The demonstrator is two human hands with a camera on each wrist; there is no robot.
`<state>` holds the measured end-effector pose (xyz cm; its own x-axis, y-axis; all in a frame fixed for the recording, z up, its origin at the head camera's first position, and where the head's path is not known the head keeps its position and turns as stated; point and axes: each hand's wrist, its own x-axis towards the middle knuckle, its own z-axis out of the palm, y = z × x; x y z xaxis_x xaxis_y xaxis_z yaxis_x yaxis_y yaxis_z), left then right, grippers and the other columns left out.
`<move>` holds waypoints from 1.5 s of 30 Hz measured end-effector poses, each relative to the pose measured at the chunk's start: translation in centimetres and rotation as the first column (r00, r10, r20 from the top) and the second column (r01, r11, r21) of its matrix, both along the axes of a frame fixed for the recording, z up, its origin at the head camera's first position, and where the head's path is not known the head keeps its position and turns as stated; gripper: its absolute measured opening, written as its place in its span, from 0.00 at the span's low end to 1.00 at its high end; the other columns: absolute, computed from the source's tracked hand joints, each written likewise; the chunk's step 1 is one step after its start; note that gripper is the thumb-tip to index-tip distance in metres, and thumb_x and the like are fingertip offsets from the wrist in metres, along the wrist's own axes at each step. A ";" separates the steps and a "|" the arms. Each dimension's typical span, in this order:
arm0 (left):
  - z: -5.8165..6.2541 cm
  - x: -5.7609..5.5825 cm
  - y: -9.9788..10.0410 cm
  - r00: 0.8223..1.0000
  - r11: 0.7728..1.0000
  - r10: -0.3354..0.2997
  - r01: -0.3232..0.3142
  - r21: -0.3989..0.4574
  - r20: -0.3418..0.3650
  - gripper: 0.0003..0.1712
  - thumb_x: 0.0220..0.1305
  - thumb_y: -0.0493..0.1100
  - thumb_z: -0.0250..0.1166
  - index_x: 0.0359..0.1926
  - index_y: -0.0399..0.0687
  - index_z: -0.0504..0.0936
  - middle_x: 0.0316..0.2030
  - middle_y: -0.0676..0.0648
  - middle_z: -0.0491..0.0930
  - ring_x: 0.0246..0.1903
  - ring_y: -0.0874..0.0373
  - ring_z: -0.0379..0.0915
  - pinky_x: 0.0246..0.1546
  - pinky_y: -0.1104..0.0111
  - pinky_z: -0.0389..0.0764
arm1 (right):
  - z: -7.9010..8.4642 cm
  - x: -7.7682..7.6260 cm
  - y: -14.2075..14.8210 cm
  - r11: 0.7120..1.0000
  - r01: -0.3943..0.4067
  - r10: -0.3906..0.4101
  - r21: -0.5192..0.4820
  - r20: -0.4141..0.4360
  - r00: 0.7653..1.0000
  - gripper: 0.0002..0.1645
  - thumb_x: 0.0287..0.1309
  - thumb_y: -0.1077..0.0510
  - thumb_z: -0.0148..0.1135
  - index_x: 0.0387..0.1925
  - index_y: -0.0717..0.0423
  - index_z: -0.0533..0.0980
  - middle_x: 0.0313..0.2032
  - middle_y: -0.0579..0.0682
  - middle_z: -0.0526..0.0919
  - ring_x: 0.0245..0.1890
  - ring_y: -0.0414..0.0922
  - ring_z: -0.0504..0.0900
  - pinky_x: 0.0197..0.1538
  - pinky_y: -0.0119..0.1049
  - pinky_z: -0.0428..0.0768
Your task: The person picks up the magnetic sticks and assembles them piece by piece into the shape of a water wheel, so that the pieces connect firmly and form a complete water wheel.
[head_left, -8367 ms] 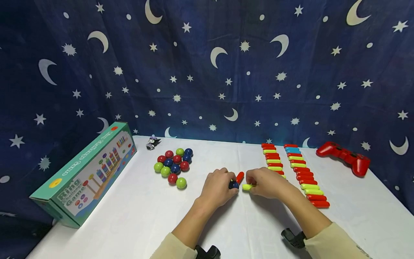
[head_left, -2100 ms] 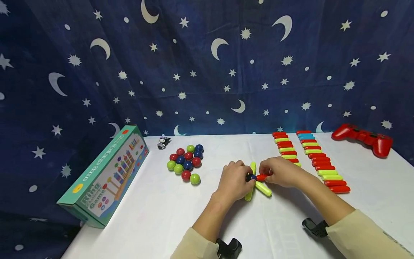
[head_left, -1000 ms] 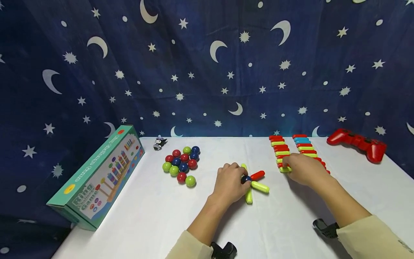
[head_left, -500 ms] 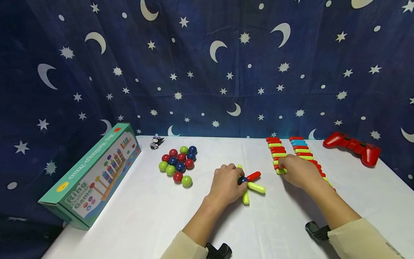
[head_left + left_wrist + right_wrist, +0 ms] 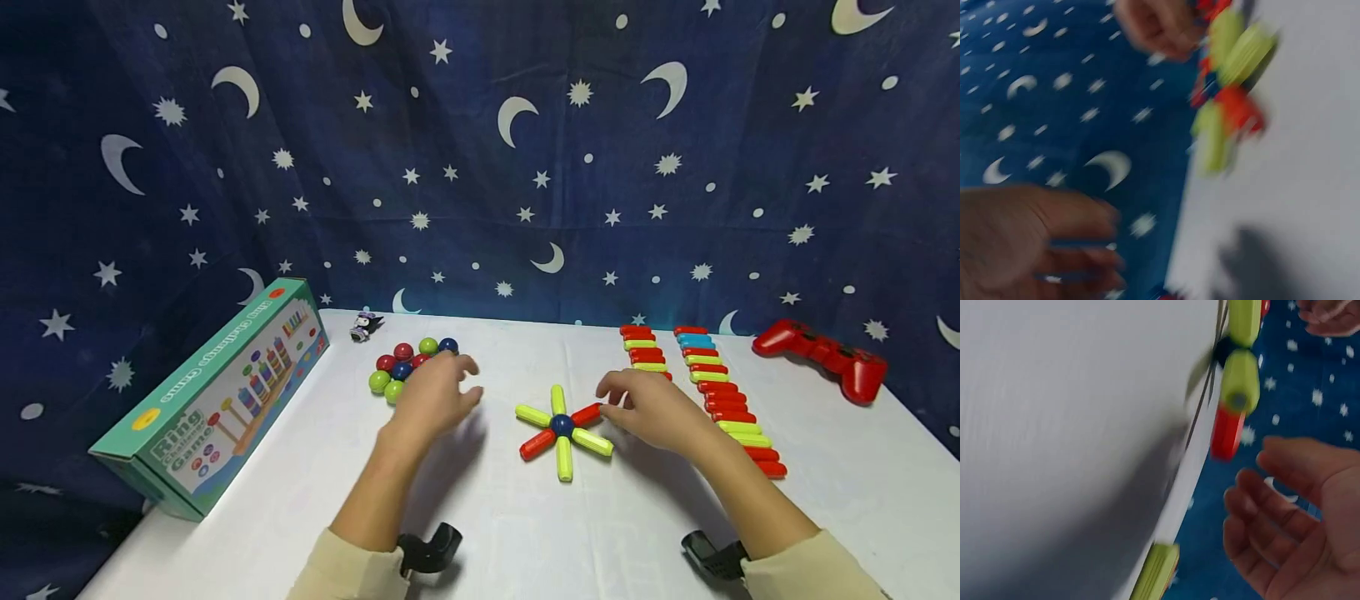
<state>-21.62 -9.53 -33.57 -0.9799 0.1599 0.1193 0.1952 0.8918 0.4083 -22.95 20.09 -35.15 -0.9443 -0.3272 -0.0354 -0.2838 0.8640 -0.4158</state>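
Note:
A dark blue ball [image 5: 562,426] lies on the white table with several rods set round it like a star. Red rods [image 5: 537,445] and yellow-green rods [image 5: 592,442] make up its arms. Just left of the star, my left hand [image 5: 435,396] hovers over the loose balls, fingers apart and holding nothing; it is blurred in the left wrist view. My right hand [image 5: 660,408] is beside the tip of the star's upper right red rod [image 5: 587,414]. In the right wrist view a gap shows between its thumb and loosely bent fingers, with nothing in them.
Loose red, green and blue balls, such as a green ball [image 5: 379,382], cluster at the left, partly hidden by my left hand. Two columns of rods [image 5: 726,396] lie at the right, near a red game controller [image 5: 821,358]. A green box [image 5: 210,400] and a small figurine [image 5: 365,326] stand left.
My left hand has let go of the blue ball and moved left over the loose balls, uncovering the star's left rods. My right hand has come back from the rod columns to the star.

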 end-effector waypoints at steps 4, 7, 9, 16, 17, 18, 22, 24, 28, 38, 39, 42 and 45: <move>0.8 0.7 -2.8 0.988 0.989 0.091 -0.076 -0.123 0.121 0.13 0.59 0.40 0.74 0.45 0.45 0.89 0.39 0.47 0.87 0.38 0.52 0.80 0.38 0.55 0.83 | -0.1 0.3 -1.9 0.996 -0.079 0.079 -0.029 0.001 0.997 0.15 0.61 0.54 0.72 0.48 0.51 0.84 0.33 0.45 0.82 0.32 0.42 0.76 0.34 0.34 0.78; 0.2 1.0 -3.1 0.983 0.990 0.053 -0.028 -0.140 0.178 0.12 0.59 0.36 0.72 0.45 0.43 0.89 0.39 0.46 0.88 0.38 0.51 0.81 0.38 0.55 0.85 | -0.5 0.4 -2.9 0.995 -0.099 0.100 0.021 -0.023 0.995 0.14 0.60 0.51 0.73 0.47 0.47 0.84 0.32 0.43 0.80 0.32 0.42 0.75 0.35 0.34 0.77; -0.5 1.1 -2.8 0.985 0.992 0.014 0.009 -0.126 0.175 0.11 0.60 0.34 0.69 0.45 0.42 0.89 0.39 0.45 0.88 0.38 0.50 0.81 0.41 0.55 0.85 | -0.8 0.5 -3.5 0.993 -0.103 0.105 0.059 -0.034 0.994 0.13 0.59 0.50 0.74 0.46 0.45 0.85 0.32 0.42 0.80 0.33 0.42 0.75 0.36 0.35 0.77; -2.3 -0.1 -1.1 0.986 0.997 -0.075 0.079 -0.022 0.148 0.14 0.61 0.39 0.72 0.48 0.44 0.88 0.39 0.46 0.87 0.36 0.52 0.78 0.46 0.55 0.83 | -1.1 0.5 -4.8 0.986 -0.119 0.125 0.115 -0.048 0.991 0.11 0.58 0.51 0.76 0.43 0.45 0.86 0.34 0.42 0.82 0.36 0.43 0.77 0.43 0.41 0.81; -2.6 -0.3 -0.9 0.987 0.996 -0.084 0.087 -0.014 0.139 0.14 0.62 0.40 0.72 0.49 0.45 0.88 0.39 0.47 0.86 0.36 0.53 0.77 0.45 0.56 0.83 | -1.1 0.5 -5.0 0.985 -0.130 0.136 0.114 -0.049 0.989 0.11 0.58 0.52 0.76 0.43 0.46 0.87 0.35 0.42 0.83 0.36 0.43 0.77 0.45 0.43 0.81; -2.9 -0.5 -0.7 0.987 0.996 -0.092 0.094 -0.008 0.132 0.15 0.62 0.41 0.72 0.50 0.46 0.88 0.38 0.47 0.86 0.35 0.53 0.77 0.44 0.56 0.83 | -1.1 0.4 -5.1 0.983 -0.143 0.150 0.114 -0.047 0.988 0.11 0.59 0.53 0.75 0.43 0.46 0.87 0.36 0.43 0.83 0.37 0.43 0.78 0.46 0.44 0.82; -3.7 -1.0 -0.1 0.987 0.994 -0.111 0.110 0.020 0.114 0.17 0.61 0.44 0.73 0.51 0.48 0.87 0.34 0.49 0.86 0.32 0.56 0.77 0.37 0.60 0.81 | -0.9 0.3 -5.7 0.976 -0.184 0.189 0.118 -0.036 0.981 0.11 0.60 0.55 0.74 0.45 0.49 0.87 0.38 0.44 0.84 0.38 0.43 0.78 0.50 0.45 0.82; -4.0 -1.0 0.2 0.987 0.993 -0.117 0.113 0.035 0.114 0.17 0.61 0.45 0.73 0.51 0.49 0.87 0.33 0.50 0.86 0.32 0.57 0.77 0.36 0.61 0.80 | -0.9 0.3 -5.9 0.974 -0.193 0.198 0.120 -0.032 0.980 0.11 0.60 0.55 0.74 0.45 0.50 0.87 0.37 0.43 0.83 0.37 0.42 0.77 0.49 0.44 0.82; -4.1 -1.1 0.7 0.985 0.989 -0.142 0.138 0.048 0.095 0.17 0.61 0.46 0.73 0.51 0.49 0.87 0.33 0.50 0.85 0.33 0.57 0.77 0.36 0.62 0.79 | -0.8 0.2 -5.8 0.975 -0.193 0.197 0.109 -0.027 0.980 0.11 0.60 0.56 0.74 0.45 0.51 0.87 0.36 0.43 0.82 0.36 0.42 0.76 0.48 0.42 0.81; -4.4 -1.0 1.3 0.985 0.987 -0.154 0.150 0.057 0.076 0.17 0.62 0.46 0.73 0.51 0.49 0.87 0.33 0.50 0.85 0.34 0.57 0.77 0.38 0.61 0.80 | -1.0 0.1 -5.1 0.981 -0.188 0.189 0.056 -0.012 0.982 0.11 0.60 0.57 0.74 0.45 0.51 0.87 0.38 0.44 0.84 0.39 0.43 0.78 0.51 0.45 0.83; -4.4 -0.9 1.2 0.985 0.987 -0.154 0.150 0.058 0.078 0.17 0.62 0.46 0.73 0.52 0.49 0.87 0.33 0.50 0.85 0.33 0.57 0.77 0.38 0.61 0.80 | -1.0 0.1 -5.1 0.980 -0.190 0.191 0.055 -0.015 0.982 0.11 0.60 0.57 0.74 0.45 0.51 0.87 0.38 0.44 0.84 0.39 0.43 0.78 0.51 0.45 0.83; -4.2 -0.8 0.8 0.985 0.987 -0.150 0.144 0.065 0.085 0.19 0.62 0.48 0.73 0.53 0.49 0.87 0.33 0.50 0.85 0.33 0.57 0.77 0.37 0.62 0.79 | -1.1 0.1 -5.1 0.980 -0.188 0.190 0.061 -0.025 0.982 0.11 0.60 0.57 0.74 0.45 0.51 0.87 0.38 0.45 0.84 0.39 0.43 0.78 0.52 0.46 0.83; -3.5 -0.6 -0.1 0.992 0.993 -0.106 0.102 0.062 0.072 0.19 0.63 0.48 0.71 0.54 0.49 0.86 0.36 0.48 0.86 0.34 0.55 0.80 0.37 0.60 0.81 | -1.0 0.1 -5.1 0.983 -0.169 0.171 0.065 -0.025 0.985 0.11 0.60 0.58 0.74 0.45 0.51 0.87 0.39 0.45 0.84 0.39 0.43 0.78 0.52 0.46 0.83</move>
<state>-22.23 -9.67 -37.07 -0.9648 0.2564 0.0584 0.2527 0.8425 0.4757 -22.81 14.95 -36.12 -0.8760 -0.4812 -0.0330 -0.4406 0.8261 -0.3513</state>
